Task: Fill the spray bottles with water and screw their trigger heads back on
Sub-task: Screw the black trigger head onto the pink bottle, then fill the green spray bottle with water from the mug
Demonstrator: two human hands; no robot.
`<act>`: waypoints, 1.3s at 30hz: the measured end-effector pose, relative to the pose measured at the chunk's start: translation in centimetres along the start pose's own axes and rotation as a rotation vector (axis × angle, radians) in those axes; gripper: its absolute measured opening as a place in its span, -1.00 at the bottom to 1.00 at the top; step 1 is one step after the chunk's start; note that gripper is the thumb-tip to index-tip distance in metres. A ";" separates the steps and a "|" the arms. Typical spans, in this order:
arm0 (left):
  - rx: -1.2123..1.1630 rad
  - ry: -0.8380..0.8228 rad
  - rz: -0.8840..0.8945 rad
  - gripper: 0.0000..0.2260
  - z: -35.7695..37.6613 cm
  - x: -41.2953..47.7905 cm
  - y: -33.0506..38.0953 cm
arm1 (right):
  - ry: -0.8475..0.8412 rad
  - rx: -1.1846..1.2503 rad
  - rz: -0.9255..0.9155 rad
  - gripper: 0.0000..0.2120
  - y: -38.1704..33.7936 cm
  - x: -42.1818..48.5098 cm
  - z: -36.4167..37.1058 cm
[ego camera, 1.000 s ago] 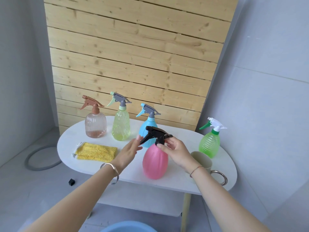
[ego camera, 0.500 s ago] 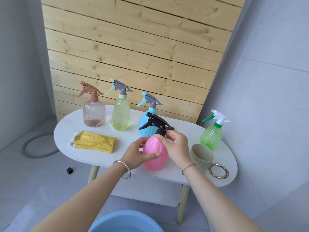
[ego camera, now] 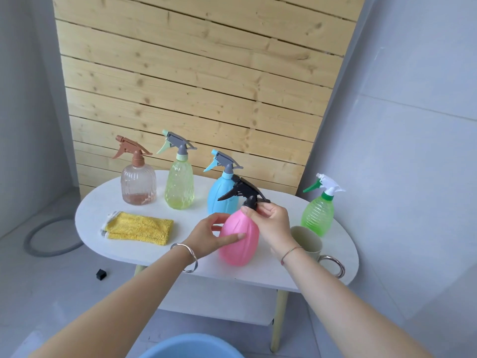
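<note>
A pink spray bottle (ego camera: 241, 241) stands near the front edge of the white oval table (ego camera: 129, 249). My left hand (ego camera: 210, 235) wraps around its body from the left. My right hand (ego camera: 271, 222) pinches the collar of its black trigger head (ego camera: 242, 191) at the neck. Behind it stand a light blue bottle (ego camera: 219, 195), a yellow-green bottle (ego camera: 180, 186) and a clear brownish bottle (ego camera: 138, 183), each with its trigger head on. A green bottle (ego camera: 318, 214) with a white and green head stands at the right.
A folded yellow cloth (ego camera: 139, 228) lies on the table's left part. A beige mug (ego camera: 308, 241) with a metal ring handle sits behind my right wrist. A blue basin (ego camera: 191, 348) is on the floor below. A grey hose (ego camera: 49, 241) curls on the floor at left.
My left hand moved from open beside the pink bottle to gripping its body. My right hand stayed on the black head's collar. The camera view shifted downward, bringing the basin into view.
</note>
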State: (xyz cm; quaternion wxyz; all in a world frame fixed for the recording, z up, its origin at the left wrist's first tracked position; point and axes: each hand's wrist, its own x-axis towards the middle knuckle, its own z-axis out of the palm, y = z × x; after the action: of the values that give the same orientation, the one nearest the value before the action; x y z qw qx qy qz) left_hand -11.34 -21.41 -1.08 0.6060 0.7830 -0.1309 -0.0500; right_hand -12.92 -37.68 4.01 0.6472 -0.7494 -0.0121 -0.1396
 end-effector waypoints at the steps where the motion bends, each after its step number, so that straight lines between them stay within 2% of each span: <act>1: -0.001 -0.011 -0.002 -0.47 0.1 0.5 0.6 | 0.006 0.023 0.001 -0.88 -0.3 0.5 -0.7; 4: -0.053 -0.054 -0.057 -0.66 0.3 2.0 2.5 | -0.008 0.023 -0.032 -0.92 -1.6 2.6 -2.8; 8: -0.223 -0.103 -0.162 -0.41 1.8 5.0 4.9 | 0.003 0.005 -0.054 -0.86 -3.2 6.5 -5.8; 12: -0.319 -0.137 -0.211 -0.31 3.8 7.2 6.0 | 0.014 -0.011 -0.025 -0.79 -2.6 9.4 -6.9; 16: -0.370 -0.135 -0.258 -0.25 5.2 9.2 5.2 | 0.030 0.000 0.017 -0.83 -0.9 11.3 -7.2; 23: -0.360 -0.145 -0.318 -0.28 7.0 10.4 2.4 | 0.029 -0.010 0.081 -0.77 2.6 12.3 -7.7; 28: -0.348 -0.158 -0.292 -0.35 8.0 10.5 1.6 | 0.031 0.026 0.072 -0.79 3.7 12.5 -7.8; 35: -0.333 -0.148 -0.280 -0.34 8.5 10.8 1.4 | 0.031 0.025 0.075 -0.75 3.9 12.6 -7.8; 39: -0.315 -0.108 -0.270 -0.34 8.5 10.8 1.3 | 0.134 -0.051 0.116 -0.63 3.6 12.4 -8.5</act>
State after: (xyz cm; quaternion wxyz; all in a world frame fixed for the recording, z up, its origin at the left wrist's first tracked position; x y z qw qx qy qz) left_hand -3.20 -32.56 -1.22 0.7006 0.6854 -0.0477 -0.1927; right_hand -1.96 -48.53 4.31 0.6342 -0.7540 0.0782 -0.1522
